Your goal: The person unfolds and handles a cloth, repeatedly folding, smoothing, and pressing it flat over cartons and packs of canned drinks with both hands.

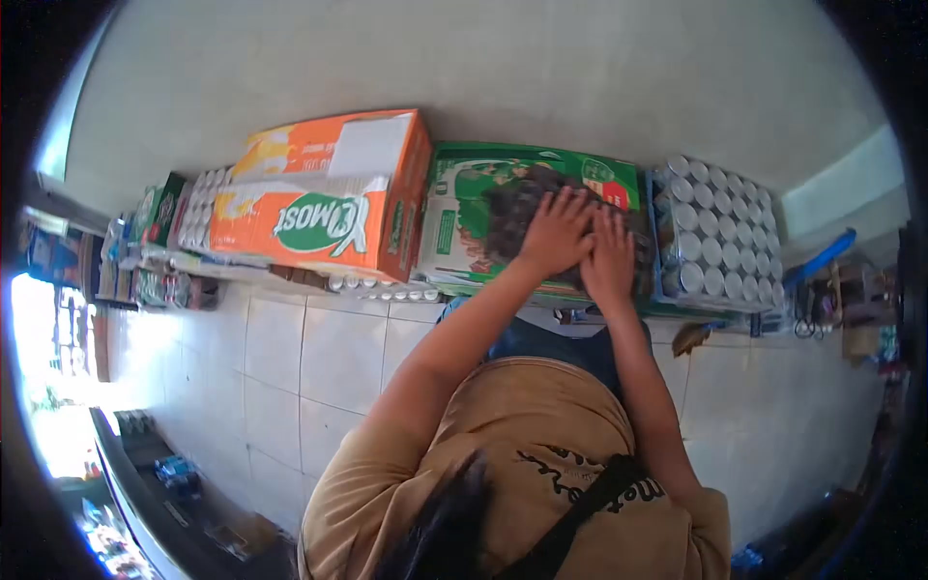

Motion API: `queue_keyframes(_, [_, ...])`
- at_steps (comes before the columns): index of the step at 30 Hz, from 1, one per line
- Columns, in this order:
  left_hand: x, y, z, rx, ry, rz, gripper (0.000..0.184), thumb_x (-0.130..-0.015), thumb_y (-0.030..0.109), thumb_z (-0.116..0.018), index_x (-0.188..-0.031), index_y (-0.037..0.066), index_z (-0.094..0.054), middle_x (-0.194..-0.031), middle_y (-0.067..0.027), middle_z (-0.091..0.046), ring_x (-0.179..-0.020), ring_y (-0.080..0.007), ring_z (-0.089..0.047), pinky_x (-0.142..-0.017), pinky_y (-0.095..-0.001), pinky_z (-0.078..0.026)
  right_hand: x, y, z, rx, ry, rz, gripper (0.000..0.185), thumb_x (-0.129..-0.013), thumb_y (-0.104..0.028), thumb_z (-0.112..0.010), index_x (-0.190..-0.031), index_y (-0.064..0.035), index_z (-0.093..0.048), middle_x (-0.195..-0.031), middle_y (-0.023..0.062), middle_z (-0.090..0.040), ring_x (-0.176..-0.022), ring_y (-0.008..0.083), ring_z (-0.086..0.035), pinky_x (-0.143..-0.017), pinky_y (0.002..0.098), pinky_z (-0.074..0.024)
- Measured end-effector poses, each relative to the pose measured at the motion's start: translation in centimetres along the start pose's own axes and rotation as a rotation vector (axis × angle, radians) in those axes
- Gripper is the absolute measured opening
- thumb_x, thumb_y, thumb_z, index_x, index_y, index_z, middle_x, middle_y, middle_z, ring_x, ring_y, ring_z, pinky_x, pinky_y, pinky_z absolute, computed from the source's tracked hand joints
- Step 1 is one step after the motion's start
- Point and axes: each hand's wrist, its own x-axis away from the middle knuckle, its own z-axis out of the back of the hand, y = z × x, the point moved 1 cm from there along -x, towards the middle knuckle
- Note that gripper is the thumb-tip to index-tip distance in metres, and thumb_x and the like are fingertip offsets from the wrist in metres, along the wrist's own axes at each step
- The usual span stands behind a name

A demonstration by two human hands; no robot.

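My left hand (559, 232) lies flat with fingers stretched out on a dark brown, bumpy, cloth-like piece (508, 215); its exact kind is unclear. Beside it, touching or nearly so, my right hand (610, 259) rests on the same dark piece, its fingers extended forward. The piece covers part of a green and white printed carton (447, 227) standing against the wall. Neither hand appears to grip anything. Parts of the dark piece and of the carton's print are hidden beneath my hands.
Left of the carton stands a large orange drink box (319, 208). Shrink-wrapped cans (720, 232) are stacked on the right, and more cans (201, 208) at far left. Behind runs a plain wall (541, 77); below lies a tiled floor (338, 353) with a brown object (689, 338).
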Motion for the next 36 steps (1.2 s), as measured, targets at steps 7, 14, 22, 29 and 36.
queue_keyframes(7, [0.3, 1.8, -0.6, 0.14, 0.032, -0.045, 0.05, -0.094, 0.036, -0.041, -0.138, 0.013, -0.045, -0.143, -0.0139, -0.042, -0.136, -0.0336, -0.032, -0.112, -0.0519, -0.019, 1.0, 2.1, 0.6, 0.053, -0.019, -0.05, 0.057, -0.092, -0.029, -0.048, -0.143, -0.0074, -0.035, -0.151, 0.0093, -0.03, -0.14, 0.0311, -0.025, -0.112, 0.0521, -0.0197])
queue_keyframes(14, [4.9, -1.8, 2.7, 0.066, 0.058, 0.034, 0.05, -0.091, 0.034, -0.047, -0.135, 0.011, -0.047, -0.139, -0.0125, -0.046, -0.135, -0.0308, -0.035, -0.112, -0.0486, -0.021, -0.1, -3.7, -0.6, 0.074, -0.057, 0.093, 0.062, -0.087, -0.029, -0.052, -0.14, -0.0012, -0.035, -0.149, 0.0165, -0.03, -0.138, 0.0363, -0.026, -0.111, 0.0534, -0.0199])
queue_keyframes(22, [11.8, -5.0, 8.5, -0.076, 0.132, 0.256, 0.06, -0.085, 0.037, -0.054, -0.138, 0.01, -0.043, -0.143, -0.0134, -0.041, -0.136, -0.031, -0.033, -0.112, -0.0504, -0.02, -3.0, -9.5, -2.0, -0.133, -0.26, 0.551, 0.091, -0.074, -0.041, -0.065, -0.143, 0.0022, -0.026, -0.152, 0.0191, -0.021, -0.142, 0.0359, -0.014, -0.112, 0.0583, -0.0097])
queue_keyframes(29, [13.6, -3.9, 9.8, -0.071, -0.048, 0.2, 0.093, -0.067, 0.049, -0.071, -0.144, 0.012, -0.033, -0.149, -0.0139, -0.03, -0.139, -0.0342, -0.024, -0.112, -0.0533, -0.018, -0.5, -9.9, -0.1, -0.058, -0.324, 0.526, 0.109, -0.059, -0.04, -0.078, -0.144, 0.0022, -0.025, -0.152, 0.0161, -0.021, -0.144, 0.0328, -0.013, -0.108, 0.0659, -0.0104])
queue_keyframes(36, [12.7, -1.4, 7.6, -0.128, 0.035, 0.231, 0.092, -0.059, 0.024, -0.074, -0.142, 0.017, -0.036, -0.147, -0.0098, -0.034, -0.138, -0.031, -0.028, -0.112, -0.0506, -0.019, 1.0, -8.2, 0.5, 0.016, -0.284, 0.47, 0.094, -0.064, -0.021, -0.076, -0.142, 0.0003, -0.03, -0.151, 0.0144, -0.024, -0.142, 0.0309, -0.018, -0.112, 0.0594, -0.0112])
